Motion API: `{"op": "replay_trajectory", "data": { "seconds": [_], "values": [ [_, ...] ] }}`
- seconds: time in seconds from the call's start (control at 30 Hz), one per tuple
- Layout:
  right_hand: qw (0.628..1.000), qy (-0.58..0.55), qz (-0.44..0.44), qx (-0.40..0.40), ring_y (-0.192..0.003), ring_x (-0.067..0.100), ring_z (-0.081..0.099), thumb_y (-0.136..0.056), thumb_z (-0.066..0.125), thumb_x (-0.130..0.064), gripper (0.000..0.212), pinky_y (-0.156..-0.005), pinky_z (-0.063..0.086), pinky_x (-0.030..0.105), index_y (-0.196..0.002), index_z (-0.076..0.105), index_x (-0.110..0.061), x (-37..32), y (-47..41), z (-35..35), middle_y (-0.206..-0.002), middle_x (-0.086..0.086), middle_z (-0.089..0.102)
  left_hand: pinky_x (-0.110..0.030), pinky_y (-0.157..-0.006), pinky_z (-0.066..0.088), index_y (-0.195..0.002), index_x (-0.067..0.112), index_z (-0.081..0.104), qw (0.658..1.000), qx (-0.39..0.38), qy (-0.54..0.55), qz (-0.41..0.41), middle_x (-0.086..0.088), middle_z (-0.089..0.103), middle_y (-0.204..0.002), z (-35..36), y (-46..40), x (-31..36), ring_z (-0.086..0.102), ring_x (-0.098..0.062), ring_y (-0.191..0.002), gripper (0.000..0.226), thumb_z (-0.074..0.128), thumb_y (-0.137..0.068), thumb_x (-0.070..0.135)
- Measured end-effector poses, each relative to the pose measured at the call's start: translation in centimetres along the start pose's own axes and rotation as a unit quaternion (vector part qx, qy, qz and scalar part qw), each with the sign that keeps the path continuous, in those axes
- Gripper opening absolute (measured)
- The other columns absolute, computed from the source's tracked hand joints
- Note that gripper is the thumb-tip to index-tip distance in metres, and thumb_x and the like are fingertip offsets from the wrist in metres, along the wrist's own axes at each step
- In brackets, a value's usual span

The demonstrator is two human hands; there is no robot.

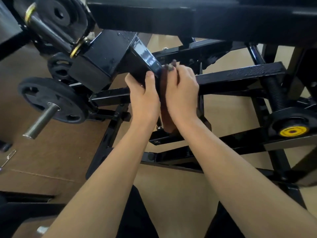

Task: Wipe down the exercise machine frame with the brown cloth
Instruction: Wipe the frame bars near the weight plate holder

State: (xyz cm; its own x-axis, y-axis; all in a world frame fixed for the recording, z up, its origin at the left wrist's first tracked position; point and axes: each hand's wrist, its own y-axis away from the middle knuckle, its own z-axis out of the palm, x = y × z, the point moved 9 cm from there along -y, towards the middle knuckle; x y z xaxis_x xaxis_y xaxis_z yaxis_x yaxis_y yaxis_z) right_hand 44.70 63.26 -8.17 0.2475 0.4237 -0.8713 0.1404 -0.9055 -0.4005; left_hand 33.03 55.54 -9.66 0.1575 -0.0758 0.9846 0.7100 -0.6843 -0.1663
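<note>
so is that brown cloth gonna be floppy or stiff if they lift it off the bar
Probably floppy: the cloth hangs limp below the right hand, which presses it to the bar. Likely light, since one hand carries it. Possibly damp and clingy, given droplets on the bar.

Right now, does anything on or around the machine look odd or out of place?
Water droplets bead on the black frame above the hands, not yet wiped. A loose metal clip lies on the floor at far left.
</note>
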Motion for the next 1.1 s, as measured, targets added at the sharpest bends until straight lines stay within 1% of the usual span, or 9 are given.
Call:
{"op": "replay_trajectory", "data": {
  "seconds": [0.13,0.2,0.3,0.4,0.5,0.7,0.83,1.0,1.1],
  "values": [
    [0.995,-0.051,-0.088,0.006,-0.098,0.012,0.061,-0.107,0.053,-0.014,0.019,-0.085,0.050,0.014,-0.106,0.068,-0.002,-3.7,-0.4,0.9,-0.111,0.009,0.065,-0.024,-0.087,0.053,-0.124,0.026,0.040,1.000,0.020,0.018,-0.005,0.008,0.064,-0.113,-0.4,-0.1,0.1,0.065,-0.003,-0.101,0.017,0.040,-0.110,0.037],
    [0.995,-0.043,-0.094,-0.009,-0.100,0.011,0.061,-0.107,0.053,-0.015,0.019,-0.086,0.051,0.015,-0.109,0.067,-0.003,-1.9,0.4,0.2,-0.113,0.008,0.063,-0.017,-0.085,0.051,-0.128,0.028,0.037,1.000,0.014,0.020,-0.008,0.012,0.061,-0.115,-0.3,-0.1,-0.1,0.062,0.001,-0.104,0.022,0.043,-0.109,0.038],
    [1.000,-0.005,0.016,-0.002,-0.099,0.004,0.060,-0.109,0.048,-0.024,0.021,-0.086,0.052,0.016,-0.111,0.065,-0.013,5.4,2.5,-2.1,-0.114,0.000,0.060,-0.001,-0.072,0.044,-0.128,0.034,0.031,0.999,0.019,0.032,-0.015,0.020,0.056,-0.112,0.4,0.1,-0.4,0.058,0.014,-0.097,0.031,0.053,-0.106,0.035],
    [0.984,0.052,0.168,0.018,-0.088,0.000,0.055,-0.111,0.041,-0.031,0.029,-0.084,0.054,0.030,-0.112,0.064,-0.014,12.5,4.4,-4.6,-0.104,-0.002,0.060,-0.002,-0.077,0.044,-0.129,0.032,0.028,0.999,0.040,0.026,0.004,0.019,0.054,-0.115,0.8,0.1,-0.3,0.057,0.008,-0.104,0.041,0.060,-0.103,0.030],
    [0.971,0.052,0.230,0.024,-0.086,0.009,0.056,-0.111,0.039,-0.031,0.031,-0.077,0.049,0.029,-0.108,0.063,-0.011,13.9,4.2,-5.0,-0.102,0.002,0.060,-0.005,-0.082,0.045,-0.131,0.027,0.031,0.998,0.053,0.030,0.020,0.013,0.056,-0.120,0.8,0.0,-0.5,0.058,0.003,-0.108,0.043,0.062,-0.102,0.028],
    [0.999,-0.008,0.030,0.025,-0.099,0.001,0.055,-0.108,0.050,-0.022,0.019,-0.084,0.041,0.003,-0.108,0.066,-0.011,4.0,2.7,-1.7,-0.118,0.001,0.058,-0.008,-0.084,0.048,-0.137,0.016,0.033,0.995,0.080,0.020,0.050,0.009,0.057,-0.119,0.7,-0.2,-0.6,0.060,0.010,-0.103,0.049,0.063,-0.100,0.029],
    [0.999,-0.007,-0.021,0.038,-0.111,0.012,0.057,-0.107,0.052,-0.018,0.020,-0.095,0.048,0.015,-0.114,0.065,-0.004,3.2,3.4,-1.6,-0.125,0.009,0.059,-0.009,-0.087,0.049,-0.144,0.014,0.032,0.995,0.083,0.004,0.059,0.007,0.057,-0.126,0.5,-0.2,-0.8,0.059,0.008,-0.109,0.058,0.063,-0.099,0.034],
    [0.992,0.046,0.109,0.036,-0.105,0.011,0.060,-0.111,0.042,-0.028,0.026,-0.090,0.056,0.031,-0.113,0.063,-0.013,10.3,4.7,-3.9,-0.116,0.002,0.059,-0.012,-0.093,0.048,-0.140,0.018,0.033,0.994,0.086,0.026,0.068,0.011,0.057,-0.124,0.7,0.1,-0.8,0.058,0.007,-0.112,0.051,0.063,-0.101,0.031],
    [0.981,0.057,0.186,0.025,-0.096,0.010,0.059,-0.111,0.039,-0.032,0.031,-0.075,0.049,0.019,-0.112,0.063,-0.013,13.9,4.6,-4.9,-0.109,0.002,0.061,-0.011,-0.094,0.046,-0.140,0.016,0.031,0.993,0.085,0.029,0.080,0.010,0.055,-0.125,0.7,0.2,-0.8,0.057,0.007,-0.115,0.050,0.062,-0.102,0.027]
  ]
}}
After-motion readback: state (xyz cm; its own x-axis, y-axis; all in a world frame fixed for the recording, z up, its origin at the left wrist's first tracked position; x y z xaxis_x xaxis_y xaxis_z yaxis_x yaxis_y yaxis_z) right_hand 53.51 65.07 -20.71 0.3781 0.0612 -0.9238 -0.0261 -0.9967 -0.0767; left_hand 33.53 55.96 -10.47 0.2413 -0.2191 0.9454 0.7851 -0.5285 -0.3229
